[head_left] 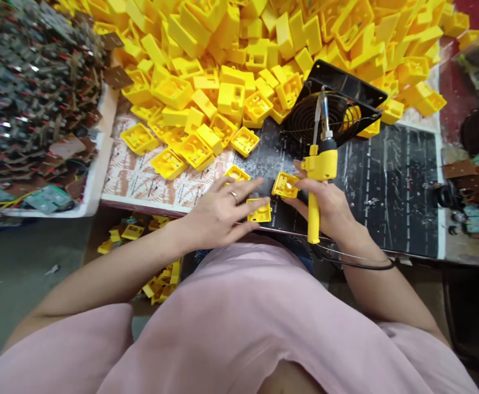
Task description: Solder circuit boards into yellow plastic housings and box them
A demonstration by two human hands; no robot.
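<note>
My left hand point(218, 213) lies with its fingers spread over the black mat. Its fingertips reach a small yellow plastic housing point(260, 212), and a second yellow housing point(235, 174) sits just beyond the knuckles. In my right hand point(332, 205) is a yellow soldering gun point(321, 164), its metal tip pointing away from me and its handle hanging toward the table edge. The thumb and fingers of that hand also touch an open yellow housing point(285, 186) with something shiny inside. How firmly they grip this housing I cannot tell.
A black fan point(342, 104) with a wire guard stands behind the soldering gun. Yellow housings point(231, 98) are heaped across the back. At left, a white tray point(104, 164) is piled with circuit boards point(38, 98). More housings point(163, 282) lie in a box below the table's front edge.
</note>
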